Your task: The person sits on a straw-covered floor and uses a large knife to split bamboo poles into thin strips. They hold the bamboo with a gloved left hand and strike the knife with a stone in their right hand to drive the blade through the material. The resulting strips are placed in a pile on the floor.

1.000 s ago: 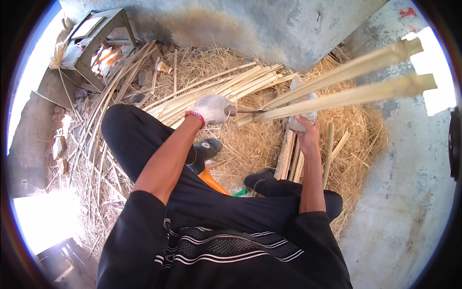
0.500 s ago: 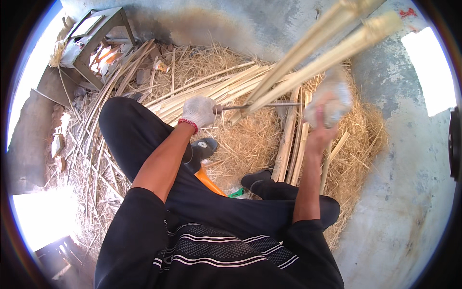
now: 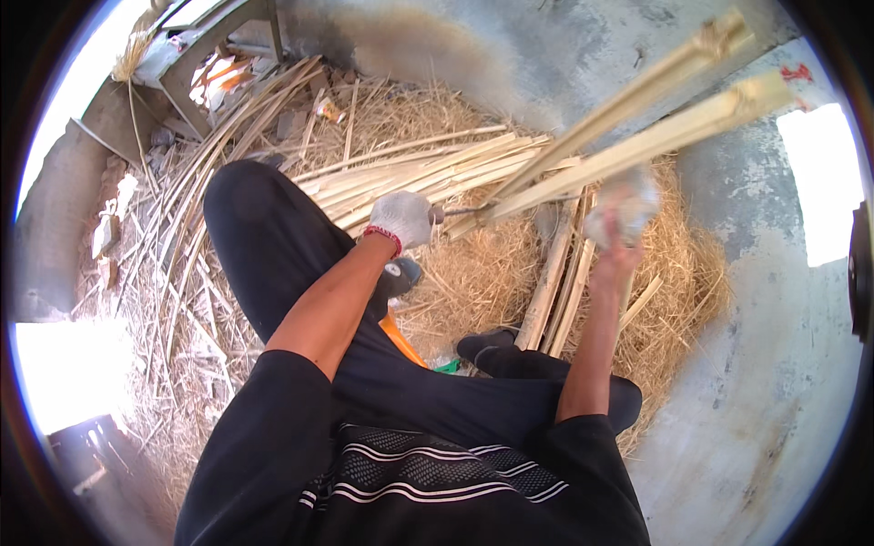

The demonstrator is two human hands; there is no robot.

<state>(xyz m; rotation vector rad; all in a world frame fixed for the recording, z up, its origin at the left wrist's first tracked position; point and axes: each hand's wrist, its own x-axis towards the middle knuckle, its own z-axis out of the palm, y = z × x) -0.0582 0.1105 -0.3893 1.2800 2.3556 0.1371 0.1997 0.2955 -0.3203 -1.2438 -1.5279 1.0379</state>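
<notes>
Seated person, as seen from inside the room. Nearest, a black patterned shirt (image 3: 410, 469) and dark trousers (image 3: 264, 250) are covering the body, the knees bending outward. Between the legs, an orange strip (image 3: 402, 342) and a small green piece (image 3: 449, 366) are showing near the shod feet (image 3: 484, 344). Beyond them, the left hand (image 3: 401, 219), in a pale knit glove with a red cuff, is closing firmly around the handle (image 3: 436, 215) of a narrow metal blade (image 3: 461, 212). The blade is running crosswise at the near end of a split pole (image 3: 655, 142), whose two halves are spreading apart and slanting up toward the right. The right hand (image 3: 617, 253) is blurring but seems to be clasping a pale block (image 3: 628, 209) beside the pole's underside; the exact finger placement is unclear. Just left of its forearm, several wooden poles (image 3: 552, 278) are lying on the straw-covered floor (image 3: 473, 282). Past the left hand, a pile of light strips (image 3: 423, 179) is stretching across the floor. At the floor's far left corner a wooden stand (image 3: 187, 114) is standing; along the far edge a stained grey-blue wall (image 3: 546, 77) is rising.
</notes>
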